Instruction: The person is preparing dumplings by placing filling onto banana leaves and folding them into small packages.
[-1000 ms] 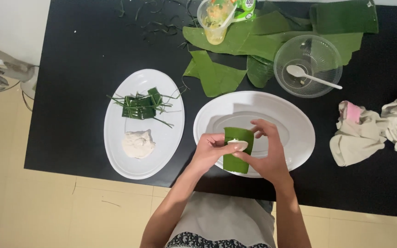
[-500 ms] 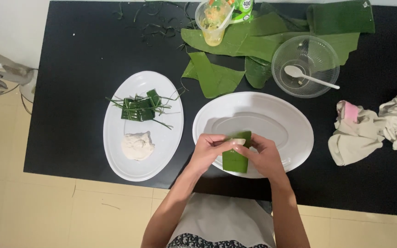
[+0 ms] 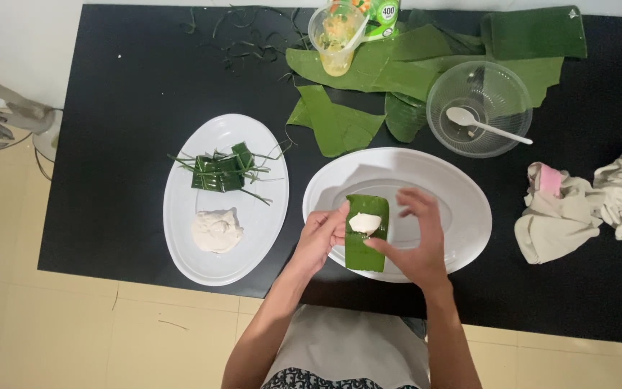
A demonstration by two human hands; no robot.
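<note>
**Leaf strip with dough, held over the right plate**

The leaf strip (image 3: pixel 366 234) sits at lower centre of the frame, and we hold it between both hands just above the near edge of the right plate (image 3: pixel 462 209). A small white dough lump (image 3: pixel 364 222) lies on its upper half. Our left hand (image 3: pixel 317 241) grips the strip's left edge, fingers curled and pinching the leaf, thumb near the dough. Our right hand (image 3: pixel 417 241) meets the strip from the right: the thumb presses at the strip's lower right part just under the dough, while the other fingers are spread loosely above the plate, not touching it as far as we can tell.

To the left of centre lies the left plate (image 3: pixel 181 216), bearing a leaf parcel (image 3: pixel 219 173) tied with thin green strands and, below it, a mound of dough (image 3: pixel 216 230).

Further up the frame, loose leaves (image 3: pixel 340 126) spread across the black table (image 3: pixel 109 108). In the upper right stands a clear bowl (image 3: pixel 478 108) with a white spoon (image 3: pixel 485 127) resting in it. At top centre a plastic cup (image 3: pixel 335 36) stands on the leaves. At the right edge a crumpled cloth (image 3: pixel 584 209) lies on the table, well apart from our hands.
</note>
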